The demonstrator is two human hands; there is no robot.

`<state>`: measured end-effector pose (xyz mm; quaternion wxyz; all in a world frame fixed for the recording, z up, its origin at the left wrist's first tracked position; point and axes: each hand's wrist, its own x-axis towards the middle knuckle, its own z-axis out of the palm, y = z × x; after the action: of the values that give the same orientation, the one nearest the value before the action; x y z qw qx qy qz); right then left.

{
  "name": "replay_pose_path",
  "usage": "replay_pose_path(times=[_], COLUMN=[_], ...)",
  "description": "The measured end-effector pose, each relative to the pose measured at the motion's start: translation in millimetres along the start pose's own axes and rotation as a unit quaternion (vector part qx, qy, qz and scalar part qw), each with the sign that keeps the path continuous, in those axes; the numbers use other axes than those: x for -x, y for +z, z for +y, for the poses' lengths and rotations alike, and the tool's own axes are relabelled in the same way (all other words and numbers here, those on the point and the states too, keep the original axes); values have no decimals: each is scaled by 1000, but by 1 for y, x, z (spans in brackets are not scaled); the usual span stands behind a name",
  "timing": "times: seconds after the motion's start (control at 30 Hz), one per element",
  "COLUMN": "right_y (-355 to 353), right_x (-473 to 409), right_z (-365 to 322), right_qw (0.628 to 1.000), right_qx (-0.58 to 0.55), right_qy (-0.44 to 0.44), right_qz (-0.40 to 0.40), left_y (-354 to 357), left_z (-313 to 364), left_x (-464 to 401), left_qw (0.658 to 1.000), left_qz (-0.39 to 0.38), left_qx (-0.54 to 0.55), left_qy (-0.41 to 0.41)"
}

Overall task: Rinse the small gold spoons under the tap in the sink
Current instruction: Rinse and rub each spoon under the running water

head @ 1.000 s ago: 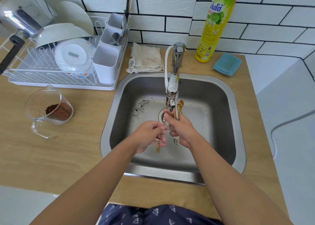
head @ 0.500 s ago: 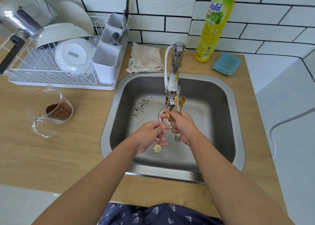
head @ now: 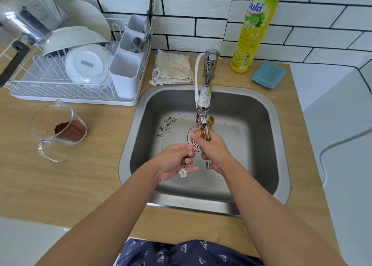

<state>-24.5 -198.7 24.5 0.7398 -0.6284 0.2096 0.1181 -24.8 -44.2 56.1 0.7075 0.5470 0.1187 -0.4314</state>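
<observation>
Right, I'd turn each bowl slowly beneath the tap [head: 203, 112] spout at twelve o'clock in the sink [head: 261, 114] — my right hand [head: 213, 148] fists the bunched gold spoons [head: 209, 124] upright, my left hand [head: 175, 161] pinches one flower-ended spoon [head: 188, 161] at eight o'clock.

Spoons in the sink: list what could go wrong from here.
1. The left hand pinches one spoon by its thin stem over the drain; it could slip in.
2. The right hand grips several spoons in a bundle, so water may miss the inner ones.
</observation>
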Motion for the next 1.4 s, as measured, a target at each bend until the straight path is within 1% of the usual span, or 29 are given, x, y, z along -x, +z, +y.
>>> replay_pose_path(times=[0.1, 0.2, 0.27, 0.4, 0.5, 0.57, 0.67, 0.7, 0.77, 0.83, 0.87, 0.9, 0.97, 1.03, 1.13, 1.17, 1.23, 1.3, 1.33, 1.4], right_y=[2, 0, -1, -1, -1, -2, -3, -3, -3, -5, -5, -6, -6, -7, -3, -2, -4, -7, -7, -10], right_x=[-3, -1, 1, -1, 0, 1, 0, -1, -3, -2, -1, 0, 1, 1, -2, -2, -1, 2, 3, 1], right_z=[-1, 2, 4, 1, 0, 0, -2, -3, -2, -2, -1, -1, -2, -3, -4, -5, -6, -7, -9, -12], right_qw=[999, 1000, 1000, 999, 1000, 1000, 999, 997, 996, 998, 999, 1000, 999, 1000, 1000, 1000, 999, 999, 999, 999], right_qx=[-6, -27, -12, 9, -7, 2, 17, 25, 32, 27, 15, -6, -39, -27, -5, -7, -13, 0, 8, 0], right_qy=[8, 8, -1, 9, 11, 9, 5, 5, 11, 16, 14, 9, 6, 4, 12, 22, 37, 29, 20, 8], right_qz=[35, 6, 3, 52, 26, 14, 49, 67, 85, 62, 35, 9, -20, -12, 18, 18, -15, -42, -31, 44], left_y=[1, 2, 2, 5, 6, 5, 6, 7, 8, 8, 7, 5, 0, -5, -14, -16, -17, -16, -15, -10], left_z=[0, 2, 3, 3, 4, 5, 0, -1, -3, -3, -3, -2, 0, -2, -9, -11, -11, -8, -6, -1], left_x=[0, 0, 0, 1, 0, 0, 1, 2, 3, 2, 3, 4, 7, 8, 7, 7, 3, -1, -5, -14], left_qw=[1000, 998, 997, 995, 993, 992, 996, 998, 998, 987, 984, 986, 996, 999, 999, 999, 998, 999, 1000, 996], left_qz=[1, 13, 14, 16, 18, 17, 8, 14, 43, 77, 83, 75, 41, 22, 8, 1, -5, 6, 18, 46], left_qx=[25, 56, 70, 89, 115, 117, 85, 56, -47, -140, -154, -145, -80, -22, -2, 16, 58, 48, 13, -63], left_qy=[-11, -17, -23, -34, -36, -36, -31, -21, 10, 30, 27, 17, -14, -38, -49, -48, -37, -14, 0, 33])
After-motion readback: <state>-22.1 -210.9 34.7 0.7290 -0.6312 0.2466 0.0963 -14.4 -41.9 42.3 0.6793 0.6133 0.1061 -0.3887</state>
